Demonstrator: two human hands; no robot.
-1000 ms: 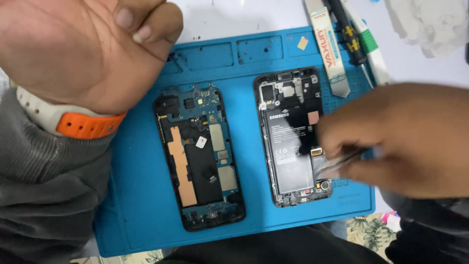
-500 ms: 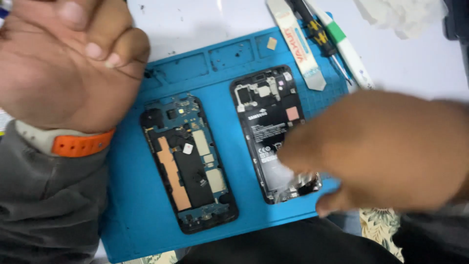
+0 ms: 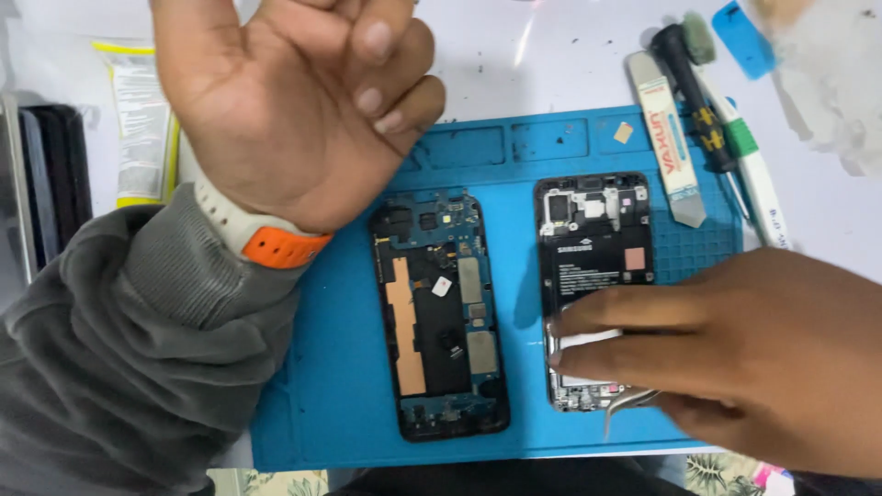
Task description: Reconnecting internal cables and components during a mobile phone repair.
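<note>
The right hand [image 3: 763, 358] lay over the lower half of the opened phone [image 3: 595, 276] on the right of the blue mat [image 3: 340, 404], two fingers [image 3: 625, 317] flat on its battery and the rest closed around metal tweezers [image 3: 629, 404], whose tips showed just below the phone's bottom edge. The left hand [image 3: 294, 110] hung above the mat's upper left corner, fingers curled shut on nothing, a watch with an orange strap [image 3: 276, 241] at the wrist. Work of this kind was judged best done with light, even pressure and the tweezer tips kept off the battery. Counted: two opened phones, the second [image 3: 441, 312] at mid-mat; one mat; one pair of tweezers; and, on the white tabletop [image 3: 551, 64] at upper right, apparently four tools [image 3: 698, 110], overlapping and hard to separate.
</note>
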